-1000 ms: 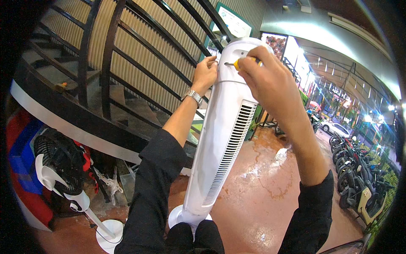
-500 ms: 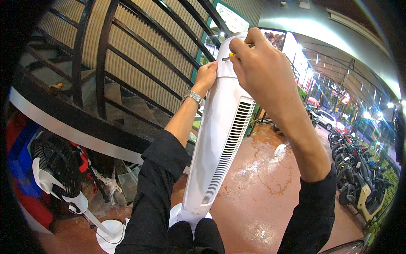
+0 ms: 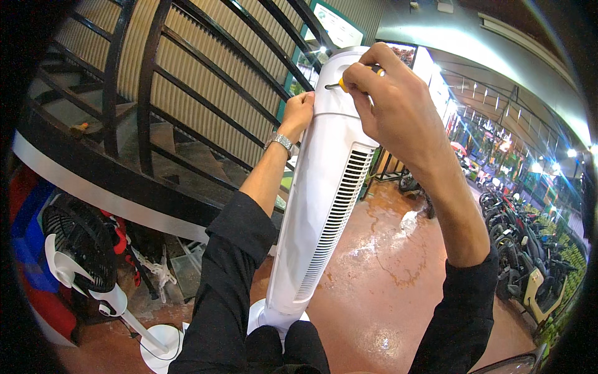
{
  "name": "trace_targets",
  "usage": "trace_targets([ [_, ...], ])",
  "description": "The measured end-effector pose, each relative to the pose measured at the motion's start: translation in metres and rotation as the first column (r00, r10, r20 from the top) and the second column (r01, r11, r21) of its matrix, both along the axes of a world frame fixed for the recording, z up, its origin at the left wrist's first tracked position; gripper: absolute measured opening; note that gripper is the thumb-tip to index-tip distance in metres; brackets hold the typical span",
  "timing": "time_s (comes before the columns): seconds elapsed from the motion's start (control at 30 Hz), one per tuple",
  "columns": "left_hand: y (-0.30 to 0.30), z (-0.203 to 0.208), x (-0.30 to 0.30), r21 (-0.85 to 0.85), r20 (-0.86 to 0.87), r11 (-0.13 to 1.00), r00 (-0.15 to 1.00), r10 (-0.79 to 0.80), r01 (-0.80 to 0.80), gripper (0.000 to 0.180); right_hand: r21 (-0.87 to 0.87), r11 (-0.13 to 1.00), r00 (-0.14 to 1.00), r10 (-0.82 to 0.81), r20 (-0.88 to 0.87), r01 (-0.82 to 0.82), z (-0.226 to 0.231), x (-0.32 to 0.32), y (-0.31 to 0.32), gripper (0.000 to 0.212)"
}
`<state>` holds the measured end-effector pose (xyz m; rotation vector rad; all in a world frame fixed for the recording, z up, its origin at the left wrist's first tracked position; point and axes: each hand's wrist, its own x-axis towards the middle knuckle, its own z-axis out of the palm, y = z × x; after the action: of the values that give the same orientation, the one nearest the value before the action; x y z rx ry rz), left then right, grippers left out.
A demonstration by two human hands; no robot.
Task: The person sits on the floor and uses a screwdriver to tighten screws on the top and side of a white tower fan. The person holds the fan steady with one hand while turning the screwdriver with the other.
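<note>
Your hands are apart from each other, both at the top section of the tall white tower fan [image 3: 305,187]. The tower fan stands in front of you on the reddish floor [image 3: 386,305], its round white base [image 3: 255,315] just ahead of your knees. It runs up and slightly to the right in the view, and its slatted grille [image 3: 333,218] faces right.

Your right hand [image 3: 395,103] is clamped on a screwdriver [image 3: 342,85] with a yellow and black handle, fingers wrapped round it from the right. The shaft points left, its end at a small recess in the upper casing; whether the tip meets a screw cannot be told.

Your left hand [image 3: 299,112] rests with curled fingers at the left edge of the casing, just below the level of the screwdriver. Whether it grips the edge or only presses on it cannot be told. A metal wristwatch [image 3: 280,143] is on that wrist.

To your left, a dark railing [image 3: 147,106] borders the stairs [image 3: 168,140], with a ribbed wall [image 3: 205,78] behind. A pedestal fan [image 3: 113,300] stands on the floor at lower left. A row of motorbikes [image 3: 529,255] is at far right.
</note>
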<state>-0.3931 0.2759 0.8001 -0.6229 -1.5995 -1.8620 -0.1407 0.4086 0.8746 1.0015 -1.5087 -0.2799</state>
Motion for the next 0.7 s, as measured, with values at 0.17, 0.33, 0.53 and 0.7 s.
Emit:
trace_targets([
  [0.17,-0.004,-0.003,0.0,-0.003,-0.075,0.995,0.992,0.097,-0.097,0.04,0.02,0.997,0.997,0.068,0.045,-0.069,0.003,-0.002,-0.001,0.018],
  [0.33,0.001,-0.001,0.011,-0.044,-0.084,0.98,0.978,0.189,-0.193,0.039,-0.026,0.999,0.997,0.025,0.069,-0.024,0.002,-0.002,0.001,0.018],
  [0.53,0.002,0.0,0.005,-0.069,0.017,0.983,0.985,0.171,-0.17,0.037,0.004,0.999,0.999,-0.038,0.001,0.038,-0.012,-0.004,-0.007,0.022],
  [0.7,0.004,-0.005,0.0,0.023,-0.102,0.967,0.962,0.253,-0.252,0.036,-0.085,0.996,0.998,-0.003,0.068,0.008,-0.005,0.0,0.0,0.031],
])
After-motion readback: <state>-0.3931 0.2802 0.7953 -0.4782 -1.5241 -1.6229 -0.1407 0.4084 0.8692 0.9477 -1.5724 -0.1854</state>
